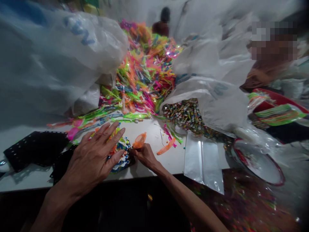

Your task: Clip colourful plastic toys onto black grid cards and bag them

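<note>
My left hand (98,151) lies with fingers outstretched over a dark card (131,159) covered in rows of small colourful pieces (120,164); it hides much of the card's left side. At the card's right edge my right hand (146,154) is closed in a pinch. A translucent orange limp piece (140,140), perhaps a balloon, sticks up from its fingertips. Another orange limp piece (166,147) lies to the right, near pink and green strips (175,133). A thin hooked wire or needle (161,137) rests on the white tabletop (149,129).
A tall heap of bright limp pieces (145,74) stands between plastic sacks (60,58). Small multicoloured cylinders (184,114) spill from the right sack (217,100). Black perforated cards (36,148) lie left; clear bags (204,161) and a red-rimmed basin (260,161) are right. Another person (270,61) is at right.
</note>
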{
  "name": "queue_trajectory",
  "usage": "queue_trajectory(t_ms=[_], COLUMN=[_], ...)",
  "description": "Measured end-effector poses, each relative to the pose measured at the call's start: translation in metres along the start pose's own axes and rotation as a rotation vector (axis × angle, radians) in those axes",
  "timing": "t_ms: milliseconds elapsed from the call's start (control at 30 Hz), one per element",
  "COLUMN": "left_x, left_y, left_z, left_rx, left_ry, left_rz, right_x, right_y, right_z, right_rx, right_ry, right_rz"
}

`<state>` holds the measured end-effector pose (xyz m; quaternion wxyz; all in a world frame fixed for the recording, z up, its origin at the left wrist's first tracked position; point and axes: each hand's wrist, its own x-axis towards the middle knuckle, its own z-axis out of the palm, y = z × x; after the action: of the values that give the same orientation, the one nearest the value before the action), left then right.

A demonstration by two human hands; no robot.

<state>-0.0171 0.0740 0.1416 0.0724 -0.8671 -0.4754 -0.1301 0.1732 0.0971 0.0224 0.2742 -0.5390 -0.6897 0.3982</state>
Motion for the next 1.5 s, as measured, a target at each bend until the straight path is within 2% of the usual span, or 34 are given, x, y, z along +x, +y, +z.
queue_trajectory(t_ms=[133, 267, 333, 433, 500, 567, 633, 700, 833, 1000, 1067, 1167, 1200, 1267, 1367, 1500], left_x=[0.0, 0.001, 0.001, 0.002, 0.002, 0.003, 0.003, 0.002, 0.001, 0.003, 0.003, 0.003, 0.003, 0.003, 0.004, 0.003], left_y=[0.0, 0.001, 0.002, 0.002, 0.001, 0.0, 0.0, -0.001, 0.0, 0.004, 0.005, 0.005, 0.005, 0.004, 0.005, 0.005], left_z=[0.003, 0.005, 0.005, 0.005, 0.005, 0.005, 0.005, 0.006, 0.005, 0.0, -0.002, -0.003, -0.003, -0.003, -0.002, -0.001], left_rx=[0.007, 0.043, 0.059, 0.083, 0.101, 0.114, 0.123, 0.127, 0.113, 0.041, 0.008, -0.026, -0.032, -0.04, -0.048, -0.041], left_ry=[0.005, -0.011, 0.006, 0.047, 0.056, 0.058, 0.063, 0.074, 0.071, 0.013, -0.015, -0.031, -0.029, -0.033, -0.028, -0.011], left_rz=[0.003, 0.014, 0.009, 0.009, 0.017, 0.021, 0.029, 0.036, 0.026, -0.015, -0.042, -0.055, -0.056, -0.053, -0.048, -0.045], right_x=[0.0, -0.002, 0.006, 0.041, 0.075, 0.106, 0.126, 0.133, 0.112, 0.052, 0.027, -0.002, -0.008, -0.013, -0.013, -0.011], right_y=[-0.016, -0.027, -0.027, -0.019, -0.011, 0.0, 0.012, 0.023, 0.038, 0.036, 0.031, 0.021, 0.017, 0.011, 0.005, -0.001], right_z=[0.009, 0.016, 0.003, -0.037, -0.065, -0.084, -0.091, -0.09, -0.087, -0.076, -0.061, -0.03, -0.021, -0.007, -0.003, -0.01], right_rx=[-0.427, -0.584, -0.568, -0.563, -0.67, -0.73, -0.749, -0.748, -0.71, -0.564, -0.36, 0.184, 0.331, 0.451, 0.394, 0.11], right_ry=[-0.039, -0.065, -0.174, -0.305, -0.088, 0.061, 0.104, 0.104, 0.121, 0.132, 0.06, -0.068, -0.074, -0.041, -0.013, -0.017], right_rz=[0.017, 0.063, 0.008, -0.089, -0.022, 0.012, -0.006, -0.042, -0.048, 0.005, 0.026, 0.103, 0.117, 0.106, 0.067, -0.032])
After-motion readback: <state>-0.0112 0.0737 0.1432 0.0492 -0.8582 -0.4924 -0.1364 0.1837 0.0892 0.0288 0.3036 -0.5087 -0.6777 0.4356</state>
